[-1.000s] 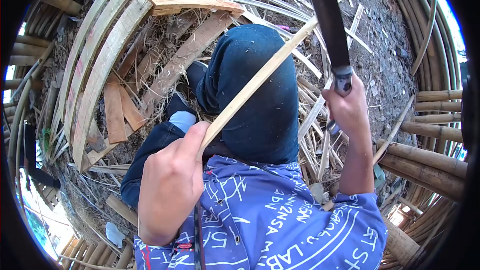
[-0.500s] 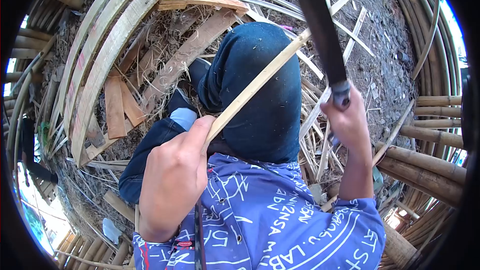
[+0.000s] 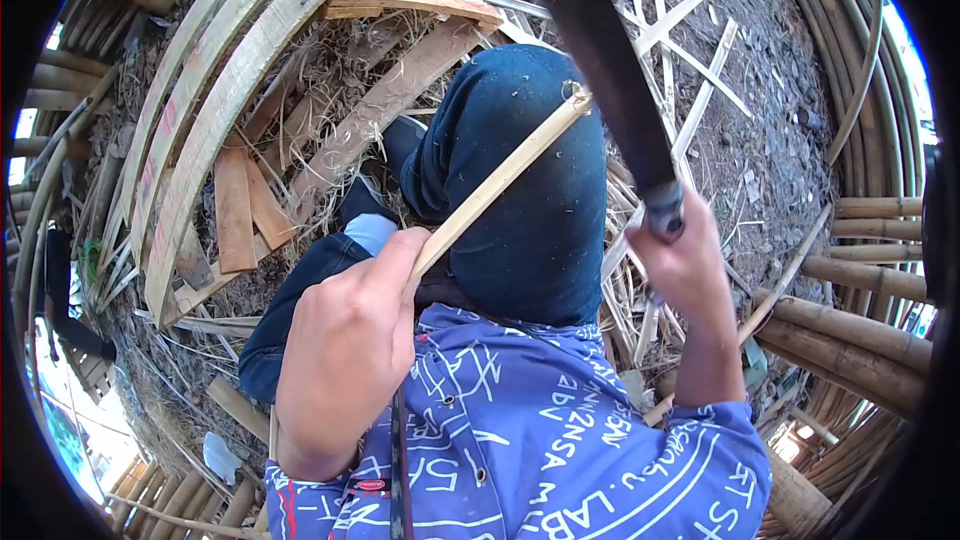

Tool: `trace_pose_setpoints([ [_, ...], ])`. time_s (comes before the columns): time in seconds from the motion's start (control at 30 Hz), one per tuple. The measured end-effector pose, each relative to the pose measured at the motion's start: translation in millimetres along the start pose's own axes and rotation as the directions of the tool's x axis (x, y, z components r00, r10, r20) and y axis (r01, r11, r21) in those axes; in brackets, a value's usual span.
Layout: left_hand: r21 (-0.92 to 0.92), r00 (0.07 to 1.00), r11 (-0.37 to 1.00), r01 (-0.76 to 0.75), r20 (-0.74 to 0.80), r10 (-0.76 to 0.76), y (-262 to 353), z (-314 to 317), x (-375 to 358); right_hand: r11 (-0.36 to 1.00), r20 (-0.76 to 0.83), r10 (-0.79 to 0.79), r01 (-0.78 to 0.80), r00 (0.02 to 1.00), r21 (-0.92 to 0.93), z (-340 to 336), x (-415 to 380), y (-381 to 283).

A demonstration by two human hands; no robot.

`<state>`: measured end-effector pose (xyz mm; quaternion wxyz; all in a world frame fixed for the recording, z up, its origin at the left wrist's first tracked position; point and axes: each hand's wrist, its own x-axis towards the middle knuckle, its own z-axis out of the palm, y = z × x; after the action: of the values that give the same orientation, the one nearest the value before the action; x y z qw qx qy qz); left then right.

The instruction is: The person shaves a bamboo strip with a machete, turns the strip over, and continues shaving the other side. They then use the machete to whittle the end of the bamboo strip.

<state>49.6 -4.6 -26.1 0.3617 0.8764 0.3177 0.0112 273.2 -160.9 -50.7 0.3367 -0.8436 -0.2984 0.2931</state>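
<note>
A pale bamboo strip (image 3: 505,180) is clasped in my left hand (image 3: 350,355), its fingers wrapped round the near end. From there it slants up and right across the raised knee (image 3: 525,165) in dark jeans. Its far end is ragged and frayed. My right hand (image 3: 685,260) grips the handle of a machete (image 3: 610,70), whose dark wide blade points up and left, partly blurred by motion. In this view the blade edge lies right beside the strip's frayed tip. A small pale chip (image 3: 752,186) shows to the right of the machete.
A slatted wooden frame (image 3: 225,130) and loose boards (image 3: 235,210) lie at the left. Split bamboo strips (image 3: 690,15) are scattered over the dirt ground (image 3: 780,110), with shavings between them. Bamboo poles (image 3: 850,330) line the right side.
The machete has swung left and down with my right hand. The bamboo strip's far end is shorter and frayed now, and a chip has appeared at the right. My left hand has barely moved.
</note>
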Motion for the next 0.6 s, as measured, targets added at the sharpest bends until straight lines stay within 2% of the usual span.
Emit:
trace_pose_setpoints([
  [0.03, -0.002, 1.000, 1.000, -0.003, 0.003, 0.003, 2.1, 0.5, 0.7, 0.999, -0.014, 0.034, -0.034, 0.999, -0.037, -4.9, 5.5, -0.7],
  [0.07, 0.002, 1.000, 1.000, -0.003, 0.002, 0.003, 5.8, 0.7, 1.4, 0.977, 0.000, 0.213, -0.213, 0.977, 0.009, -6.9, 8.6, -0.1],
  [0.1, 0.006, 1.000, 1.000, 0.005, 0.000, -0.005, 7.7, 0.3, 0.4, 0.978, 0.010, 0.209, -0.209, 0.978, 0.003, -3.3, 5.2, 1.3],
  [0.17, 0.000, 0.999, 1.000, 0.031, 0.008, -0.031, 7.2, -3.2, 0.7, 1.000, 0.022, -0.011, 0.010, 1.000, 0.029, 9.5, -7.5, 3.9],
  [0.23, -0.001, 0.998, 0.999, 0.041, 0.041, -0.041, 5.1, -3.8, 0.6, 0.994, 0.055, -0.019, 0.013, 0.998, 0.105, 12.7, -11.6, -4.8],
  [0.3, -0.007, 1.000, 1.000, 0.003, -0.001, -0.003, 1.6, 0.6, 0.9, 0.999, 0.017, 0.042, -0.042, 0.999, -0.004, 0.8, 0.1, -7.8],
  [0.33, -0.011, 1.000, 1.000, 0.006, -0.003, -0.006, 3.2, 1.0, 0.5, 0.981, 0.035, 0.194, -0.194, 0.980, 0.016, -1.1, 3.5, -5.1],
  [0.37, -0.008, 1.000, 1.000, 0.026, 0.016, -0.026, 6.0, 0.4, -0.4, 0.981, 0.042, 0.191, -0.192, 0.981, 0.011, 1.4, 0.4, -3.7],
  [0.43, 0.001, 0.999, 0.999, 0.048, 0.017, -0.048, 6.6, -3.0, 0.6, 1.000, 0.093, -0.028, 0.027, 0.995, 0.005, 11.4, -11.0, -0.4],
  [0.47, -0.038, 0.997, 0.997, 0.069, 0.030, -0.068, 5.0, -4.7, 0.6, 0.993, 0.032, -0.039, 0.035, 0.999, 0.110, 23.1, -19.4, 5.8],
  [0.5, -0.076, 0.995, 0.993, 0.087, 0.051, -0.083, 3.8, -5.6, 0.7, 0.993, 0.029, -0.034, 0.031, 0.999, 0.114, 19.9, -15.9, 1.9],
  [0.57, -0.058, 0.996, 0.995, 0.078, 0.045, -0.075, 5.2, -2.0, 0.9, 0.993, 0.053, 0.092, -0.096, 0.994, 0.076, 6.9, -5.0, -8.0],
  [0.6, -0.044, 0.997, 0.996, 0.076, 0.020, -0.076, 5.9, -0.3, 0.9, 0.969, 0.073, 0.213, -0.220, 0.974, 0.112, 7.4, -2.9, -3.3],
])
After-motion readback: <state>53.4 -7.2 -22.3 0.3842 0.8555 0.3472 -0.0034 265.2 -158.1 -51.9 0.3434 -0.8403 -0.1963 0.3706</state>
